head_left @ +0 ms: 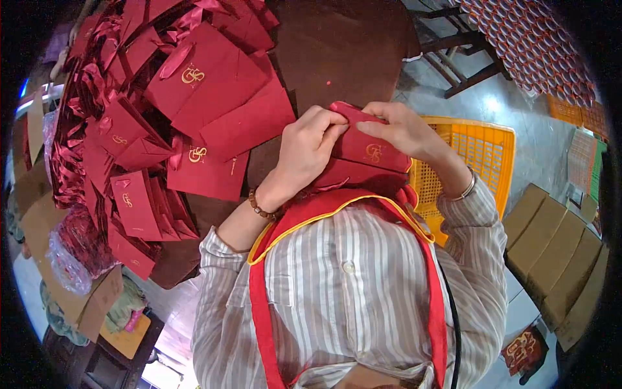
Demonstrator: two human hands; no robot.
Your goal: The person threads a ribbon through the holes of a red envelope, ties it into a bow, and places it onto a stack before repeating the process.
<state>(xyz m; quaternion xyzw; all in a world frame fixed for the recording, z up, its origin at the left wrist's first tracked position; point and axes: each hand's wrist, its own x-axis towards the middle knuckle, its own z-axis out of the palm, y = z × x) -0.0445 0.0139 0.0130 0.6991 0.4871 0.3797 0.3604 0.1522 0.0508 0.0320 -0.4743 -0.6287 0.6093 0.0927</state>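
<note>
A dark red paper gift bag [372, 150] with a gold monogram rests in front of my body, over my red apron [324, 206]. On its left top corner, my left hand [310, 148] is closed, with thumb and fingers pinched at the edge. My right hand [400, 129] grips the top edge a little to the right, thumb bent across the red paper. A small fold or ribbon end shows between the two hands, too small to make out. The fingertips on the far side of the bag are hidden.
Many matching red gift bags [201, 84] with ribbons lie piled on the brown-covered table [343, 48] to the left. A yellow plastic crate [483, 152] stands at my right. Beyond are cardboard boxes [551, 249] and a wooden stand [463, 52] beside rows of small round items [528, 48].
</note>
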